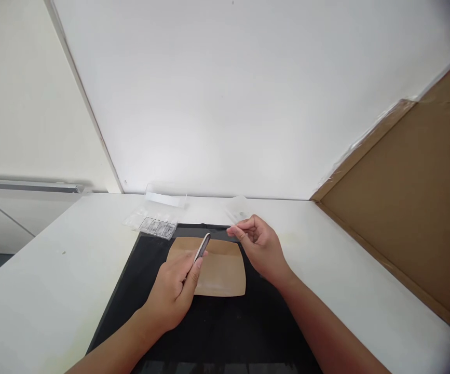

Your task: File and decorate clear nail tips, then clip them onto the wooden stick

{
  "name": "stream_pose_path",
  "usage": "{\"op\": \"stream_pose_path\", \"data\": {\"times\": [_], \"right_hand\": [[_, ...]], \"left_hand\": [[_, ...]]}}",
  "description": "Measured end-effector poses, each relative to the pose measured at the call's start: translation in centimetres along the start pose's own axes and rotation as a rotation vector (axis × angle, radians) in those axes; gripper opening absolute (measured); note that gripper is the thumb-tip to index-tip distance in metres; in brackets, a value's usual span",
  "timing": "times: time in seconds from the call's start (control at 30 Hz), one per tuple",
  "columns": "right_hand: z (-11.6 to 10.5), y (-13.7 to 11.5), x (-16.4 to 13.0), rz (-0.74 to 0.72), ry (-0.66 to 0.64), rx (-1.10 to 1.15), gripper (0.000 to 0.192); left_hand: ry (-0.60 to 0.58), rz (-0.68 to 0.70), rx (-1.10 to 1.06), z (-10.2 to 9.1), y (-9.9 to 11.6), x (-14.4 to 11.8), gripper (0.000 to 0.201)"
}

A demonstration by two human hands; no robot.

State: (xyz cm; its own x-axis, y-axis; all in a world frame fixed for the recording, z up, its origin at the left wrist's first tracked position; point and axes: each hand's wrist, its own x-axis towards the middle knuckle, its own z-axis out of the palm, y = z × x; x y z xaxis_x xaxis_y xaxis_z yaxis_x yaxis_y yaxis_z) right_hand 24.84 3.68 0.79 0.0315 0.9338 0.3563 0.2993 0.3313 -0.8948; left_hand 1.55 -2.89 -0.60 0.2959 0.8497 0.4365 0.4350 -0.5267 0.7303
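My left hand (174,288) grips a slim dark nail file (202,247), its tip pointing up and to the right over a tan paper sheet (222,272). The sheet lies on a black mat (217,327) on the white table. My right hand (259,246) is raised at the sheet's right corner, its thumb and fingers pinched on something small and clear that I cannot make out.
A clear plastic box with small compartments (152,224) and its open lid (165,197) sit at the mat's far left corner. A crumpled clear wrapper (239,208) lies behind my right hand. A brown cardboard panel (415,208) leans along the table's right side.
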Motion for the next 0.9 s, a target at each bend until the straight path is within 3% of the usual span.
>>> {"op": "stream_pose_path", "data": {"times": [0.13,0.23,0.33,0.43,0.77,0.9], "right_hand": [[-2.7,2.9,2.0,-0.044,0.182,-0.294,0.022],[-5.1,4.5,3.2,-0.112,0.123,-0.324,0.026],[-6.4,5.3,3.7,-0.181,0.123,-0.427,0.016],[-6.5,5.8,3.8,-0.157,0.161,-0.485,0.006],[-6.7,8.4,4.4,-0.053,0.219,-0.470,0.013],[-6.8,9.0,4.7,-0.052,0.175,-0.435,0.010]], "left_hand": [[0.015,0.018,0.016,0.0,0.0,0.0,0.035],[0.020,0.040,0.038,0.0,0.0,-0.1,0.034],[0.021,0.055,0.047,0.0,-0.2,-0.3,0.034],[0.020,0.063,0.045,0.0,-0.5,-0.3,0.034],[0.054,0.092,0.058,0.0,-0.5,-0.3,0.034],[0.030,0.080,0.046,-0.1,-0.7,-0.4,0.035]]}}
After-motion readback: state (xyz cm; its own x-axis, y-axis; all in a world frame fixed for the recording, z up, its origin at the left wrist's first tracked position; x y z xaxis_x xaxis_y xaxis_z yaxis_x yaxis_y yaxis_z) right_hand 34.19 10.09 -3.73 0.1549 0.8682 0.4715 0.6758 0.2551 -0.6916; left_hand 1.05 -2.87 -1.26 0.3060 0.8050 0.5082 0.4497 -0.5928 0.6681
